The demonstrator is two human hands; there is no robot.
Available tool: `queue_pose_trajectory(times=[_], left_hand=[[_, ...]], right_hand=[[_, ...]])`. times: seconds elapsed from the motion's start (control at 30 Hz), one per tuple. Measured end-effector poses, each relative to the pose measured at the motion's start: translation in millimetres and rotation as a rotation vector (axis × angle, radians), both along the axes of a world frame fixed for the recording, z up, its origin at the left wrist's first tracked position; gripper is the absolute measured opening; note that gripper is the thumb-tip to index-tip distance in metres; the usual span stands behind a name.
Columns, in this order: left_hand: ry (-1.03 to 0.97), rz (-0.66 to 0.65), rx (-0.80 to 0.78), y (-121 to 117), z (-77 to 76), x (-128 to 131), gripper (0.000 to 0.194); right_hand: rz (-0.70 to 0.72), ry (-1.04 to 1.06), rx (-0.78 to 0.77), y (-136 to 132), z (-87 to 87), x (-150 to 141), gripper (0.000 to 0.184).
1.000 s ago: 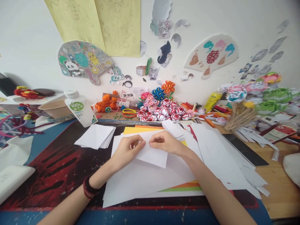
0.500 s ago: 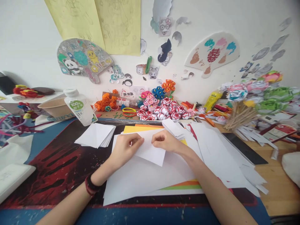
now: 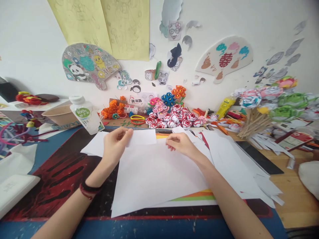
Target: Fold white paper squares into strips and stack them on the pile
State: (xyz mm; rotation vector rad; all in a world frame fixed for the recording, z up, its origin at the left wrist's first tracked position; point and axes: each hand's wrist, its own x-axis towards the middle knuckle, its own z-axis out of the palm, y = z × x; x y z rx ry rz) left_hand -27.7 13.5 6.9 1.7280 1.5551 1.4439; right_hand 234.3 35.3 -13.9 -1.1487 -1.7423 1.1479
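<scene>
The left hand (image 3: pixel 117 144) pinches a small white sheet (image 3: pixel 142 136) between thumb and fingers, holding it over the top edge of the large white paper (image 3: pixel 157 172). The right hand (image 3: pixel 181 144), fingers curled, hovers above that paper, apart from the small sheet; whether its fingertips press together is unclear. A paper stack (image 3: pixel 94 144) lies partly behind the left hand.

A large rectangular white paper sheet (image 3: pixel 154 179) lies beneath the fingers (image 3: pixel 129 133); round red-and-white paper flowers (image 3: pixel 174 117) beyond; tapered white plastic bottle (image 3: pixel 87 118) left.
</scene>
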Motion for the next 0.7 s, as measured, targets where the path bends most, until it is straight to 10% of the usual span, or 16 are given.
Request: queue_pose_trajectory(times=[0.37,0.7], left_hand=[[0.286,-0.439,0.033,-34,1.3,48,0.024],[0.538,-0.259,0.186,-28,-4.9,41,0.013]], right_hand=[[0.313,0.144,0.048,-26,15.7,-25,0.042],[0.198,-0.087,0.167,-21,10.4,-20,0.031]])
